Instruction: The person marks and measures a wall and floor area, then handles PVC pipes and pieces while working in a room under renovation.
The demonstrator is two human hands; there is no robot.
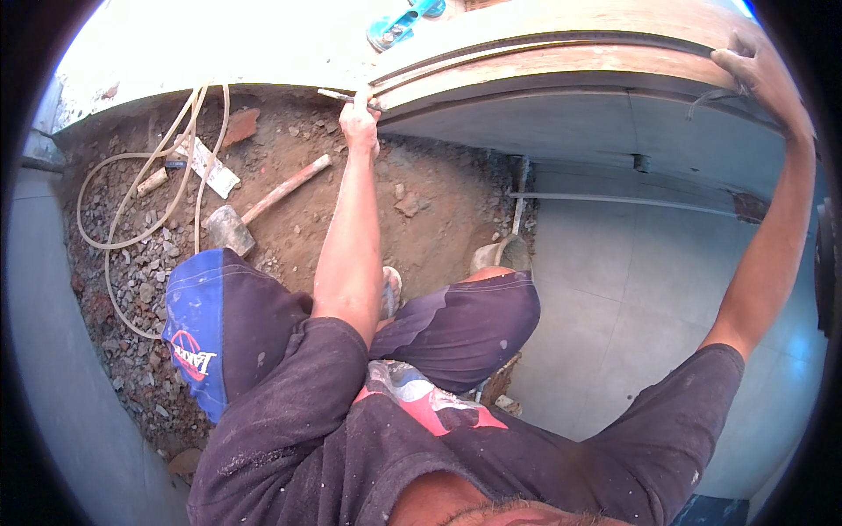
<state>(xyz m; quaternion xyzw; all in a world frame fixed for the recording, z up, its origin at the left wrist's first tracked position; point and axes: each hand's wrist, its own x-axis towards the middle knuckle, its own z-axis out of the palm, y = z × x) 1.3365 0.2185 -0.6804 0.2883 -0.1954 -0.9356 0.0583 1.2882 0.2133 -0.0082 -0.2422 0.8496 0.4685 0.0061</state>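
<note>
A long thin dark strip, perhaps a straightedge or measuring tape, lies along the light brown board edge. My left hand is closed at its left end, the fingers pinched together. From that hand sticks out a short pale pencil-like stick. Far to the right, my right hand grips the strip's other end between thumb and fingers; the far fingertips are partly hidden. Close to it, a thin wire-like piece hangs at the board's edge.
A rubber mallet and a pale looped hose lie on rubble-strewn soil. A teal suction lifter rests on the bright surface beyond. A trowel-like tool stands beside the grey tiled floor. A grey panel drops below the board.
</note>
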